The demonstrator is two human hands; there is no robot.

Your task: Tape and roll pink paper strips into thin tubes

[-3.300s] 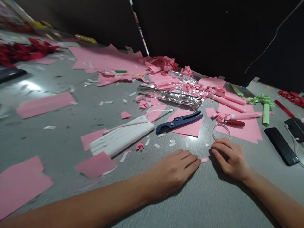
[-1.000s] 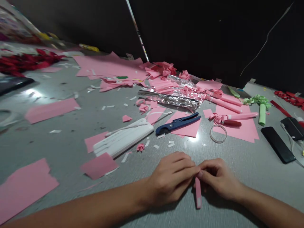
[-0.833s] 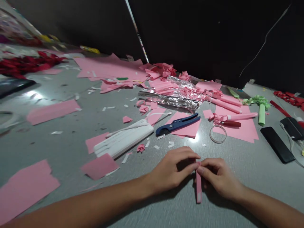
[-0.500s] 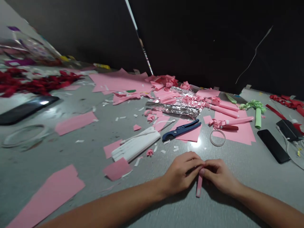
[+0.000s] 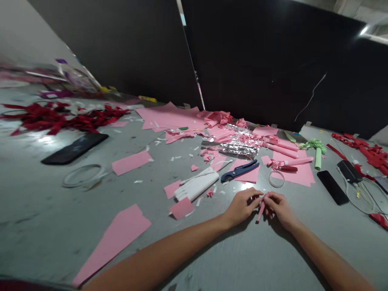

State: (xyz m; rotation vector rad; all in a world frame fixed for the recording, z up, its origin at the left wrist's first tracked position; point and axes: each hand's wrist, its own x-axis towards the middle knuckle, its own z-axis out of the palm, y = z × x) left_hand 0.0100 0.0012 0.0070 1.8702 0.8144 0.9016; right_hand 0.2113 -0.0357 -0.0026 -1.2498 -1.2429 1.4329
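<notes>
A narrow folded pink paper strip (image 5: 260, 214) slants down between my hands, just above or on the grey table. My right hand (image 5: 280, 208) pinches its upper end between thumb and fingers. From the other side, my left hand (image 5: 244, 206) is bent round the same end, thumb and forefinger tips close together at the strip. The fingertips partly hide the strip's top. Beyond the hands lie a roll of clear tape (image 5: 276, 185) and a blue cutter tool (image 5: 239, 171). A white bundle of strips (image 5: 197, 184) is left of the tool, with a small crumpled pink piece (image 5: 209, 193) nearby.
Pink sheets (image 5: 169, 117) and crinkled silver foil (image 5: 239, 147) cover the back, against a dark panel (image 5: 273, 60). Phones lie left (image 5: 75, 148) and right (image 5: 332, 188). A large pink offcut (image 5: 115, 240) is at front left. Red ribbon pieces (image 5: 60, 117) heap at far left.
My view has shifted, so the table's things appear further right on the left side. The strip is tilted more, and my left fingertips have loosened slightly around its upper end.
</notes>
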